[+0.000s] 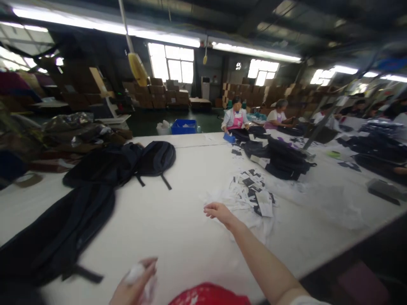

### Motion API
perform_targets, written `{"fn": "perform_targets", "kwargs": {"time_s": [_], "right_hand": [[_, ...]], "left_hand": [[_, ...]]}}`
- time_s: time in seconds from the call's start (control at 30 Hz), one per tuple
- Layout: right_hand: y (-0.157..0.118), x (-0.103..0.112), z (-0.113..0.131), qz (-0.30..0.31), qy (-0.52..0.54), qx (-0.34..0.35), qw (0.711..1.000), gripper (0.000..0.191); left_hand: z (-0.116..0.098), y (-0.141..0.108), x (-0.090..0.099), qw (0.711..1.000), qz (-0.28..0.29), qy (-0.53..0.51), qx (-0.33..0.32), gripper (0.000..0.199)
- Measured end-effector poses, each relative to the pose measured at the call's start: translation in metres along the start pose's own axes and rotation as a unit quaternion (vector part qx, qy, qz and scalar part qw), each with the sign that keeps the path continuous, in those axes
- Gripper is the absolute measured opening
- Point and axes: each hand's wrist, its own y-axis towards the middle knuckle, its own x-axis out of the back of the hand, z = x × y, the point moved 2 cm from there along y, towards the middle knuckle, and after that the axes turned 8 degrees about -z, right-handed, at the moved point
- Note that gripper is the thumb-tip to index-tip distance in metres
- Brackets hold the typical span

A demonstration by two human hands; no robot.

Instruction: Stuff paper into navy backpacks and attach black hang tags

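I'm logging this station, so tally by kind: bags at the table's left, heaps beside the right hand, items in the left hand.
Dark fabric bags with straps: 3
Heap of loose black and white tags: 1
Blurred white bundle: 1
Total: 5

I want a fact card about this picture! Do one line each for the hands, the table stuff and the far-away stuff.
Left hand: holding something white, too blurry to name
Right hand: fingers stretched out, near the scattered tags
Table: white, dark bags along its left side
Far side: blue bin, person in a pink apron
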Motion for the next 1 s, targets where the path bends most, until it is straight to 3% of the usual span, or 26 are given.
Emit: {"fn": "perform_targets", "kwargs": {"time_s": [0.1, 0.2, 0.27, 0.37, 0.67, 0.73, 0.8, 0.9, 1.0], "right_hand": [[-0.041, -0.061, 0.008, 0.131, -0.001, 0.008, 0.991, 0.034], [-0.076, -0.103, 0.019, 0.24, -0.065, 0.081, 0.965, 0.039], [-0.092, -0.122, 0.022, 0.265, -0.127, 0.143, 0.945, 0.041], [-0.107, -0.14, 0.02, 0.254, -0.156, 0.18, 0.938, 0.025], [-0.116, -0.149, 0.017, 0.215, -0.108, 0.157, 0.958, 0.028], [-0.113, -0.148, 0.019, 0.16, -0.062, 0.151, 0.973, 0.026], [-0.106, -0.143, 0.021, 0.08, 0.05, 0.103, 0.99, 0.024], [-0.09, -0.132, 0.025, 0.019, 0.264, -0.029, 0.964, 0.021], [-0.081, -0.122, 0.033, 0.049, 0.374, -0.107, 0.92, 0.023]], "left_hand": [[-0.005, -0.011, 0.001, 0.985, 0.018, -0.16, 0.054, 0.05], [0.0, -0.013, 0.0, 0.956, 0.043, -0.28, 0.068, 0.048], [0.008, -0.013, 0.002, 0.945, 0.05, -0.314, 0.072, 0.047], [0.021, -0.018, 0.006, 0.937, 0.065, -0.335, 0.069, 0.046], [0.039, -0.028, 0.023, 0.955, 0.119, -0.265, 0.057, 0.048], [0.04, -0.032, 0.023, 0.961, 0.128, -0.238, 0.052, 0.049], [0.042, -0.037, 0.023, 0.969, 0.14, -0.199, 0.045, 0.046], [0.047, -0.039, 0.025, 0.978, 0.159, -0.135, 0.026, 0.038], [0.05, -0.037, 0.028, 0.978, 0.196, -0.069, -0.014, 0.034]]}}
